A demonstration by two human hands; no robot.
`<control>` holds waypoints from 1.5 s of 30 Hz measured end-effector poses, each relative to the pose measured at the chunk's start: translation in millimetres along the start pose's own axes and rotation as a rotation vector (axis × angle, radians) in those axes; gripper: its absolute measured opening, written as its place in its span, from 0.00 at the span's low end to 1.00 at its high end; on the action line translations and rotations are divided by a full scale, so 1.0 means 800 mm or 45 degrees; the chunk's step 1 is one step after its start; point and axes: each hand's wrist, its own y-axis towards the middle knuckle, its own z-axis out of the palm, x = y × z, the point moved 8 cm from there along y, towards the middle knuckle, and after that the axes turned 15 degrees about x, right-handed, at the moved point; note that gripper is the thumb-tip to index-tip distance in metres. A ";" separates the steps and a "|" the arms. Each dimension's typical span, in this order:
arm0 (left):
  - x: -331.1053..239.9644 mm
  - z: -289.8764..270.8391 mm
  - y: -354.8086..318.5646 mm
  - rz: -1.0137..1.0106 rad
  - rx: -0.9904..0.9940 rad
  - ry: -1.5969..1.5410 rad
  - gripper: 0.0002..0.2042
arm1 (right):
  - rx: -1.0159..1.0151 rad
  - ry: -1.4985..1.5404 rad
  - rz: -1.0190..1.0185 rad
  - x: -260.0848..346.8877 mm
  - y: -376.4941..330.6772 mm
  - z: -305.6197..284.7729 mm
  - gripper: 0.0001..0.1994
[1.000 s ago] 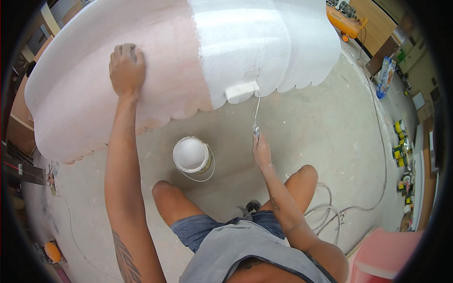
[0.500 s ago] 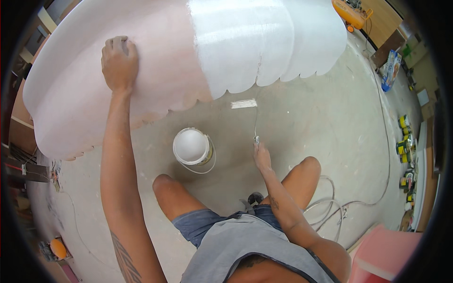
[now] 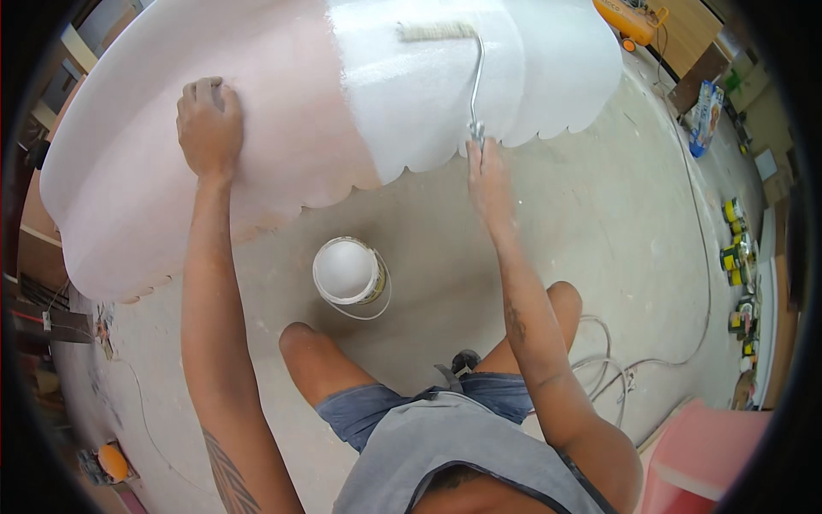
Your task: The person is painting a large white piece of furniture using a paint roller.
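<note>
My right hand [image 3: 491,184] is closed around the handle of a paint roller [image 3: 437,32], whose wire frame reaches up from my fist. The roller's white sleeve lies over the white-painted part of a large curved panel [image 3: 565,77] with a scalloped lower edge. The panel's left part is a bare pale pink. On that pink area rests my left hand [image 3: 208,128], fingers bent and thumb apart, with no tool showing in it; its fingertips are partly hidden. Below the panel, a bucket [image 3: 377,283] of white paint stands on the floor with its wire handle hanging down.
A coiled hose [image 3: 612,368] lies on the floor at right. Several small paint cans [image 3: 730,257] line the right side. An orange air compressor [image 3: 632,21] stands at the far right, near a blue and white bag [image 3: 705,118]. A pink object [image 3: 711,454] sits at lower right.
The roller and my right hand have moved up from above the floor onto the white-painted panel. My left hand stays on the pink part, and the bucket has not moved.
</note>
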 end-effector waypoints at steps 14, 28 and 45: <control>0.000 0.004 0.005 0.001 0.012 -0.004 0.13 | 0.401 -0.115 0.455 -0.247 -0.184 0.119 0.17; -0.002 0.003 0.003 -0.033 0.027 -0.065 0.12 | 0.024 -0.340 -0.010 -0.011 -0.008 -0.053 0.18; -0.006 -0.003 0.007 0.045 0.013 -0.084 0.10 | 0.304 -0.376 0.187 0.205 0.238 -0.156 0.26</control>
